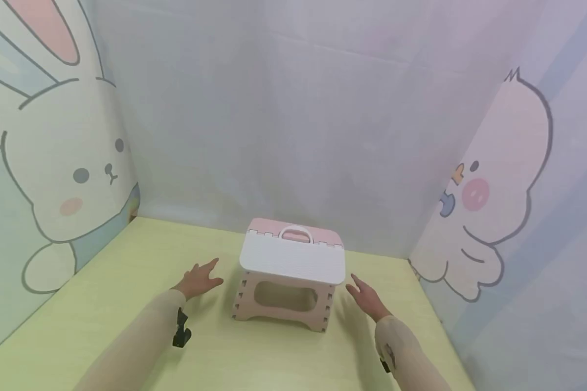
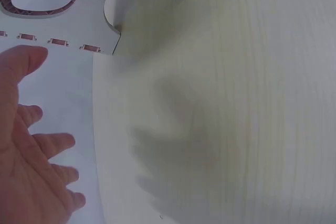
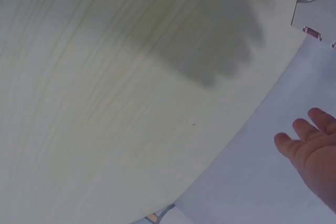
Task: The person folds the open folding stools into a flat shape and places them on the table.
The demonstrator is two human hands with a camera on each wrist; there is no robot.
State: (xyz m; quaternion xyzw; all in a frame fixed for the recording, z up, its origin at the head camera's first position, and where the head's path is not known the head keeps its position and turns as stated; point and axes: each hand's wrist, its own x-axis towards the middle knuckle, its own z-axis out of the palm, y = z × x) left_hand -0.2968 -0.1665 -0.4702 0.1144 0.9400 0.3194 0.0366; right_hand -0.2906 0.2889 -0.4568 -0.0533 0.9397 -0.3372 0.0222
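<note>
A folding step stool (image 1: 292,260) stands unfolded and upright on the table, with a white and pink top, a white carry handle (image 1: 296,232) and pink legs. To its left, apart from it, my left hand (image 1: 200,279) is held with fingers spread and nothing in them. On the stool's other side is my right hand (image 1: 367,298), also apart from it, its fingers extended and holding nothing. The left wrist view shows part of the stool (image 2: 68,30) beyond the left thumb. Only a corner of the stool (image 3: 320,19) enters the right wrist view, above the right fingers.
The pale yellow table (image 1: 215,347) reaches back to a plain light curtain (image 1: 283,119). Side curtains carry a printed rabbit (image 1: 73,163) on the left and a printed chick (image 1: 509,157) on the right. Both hands cast shadows on the tabletop.
</note>
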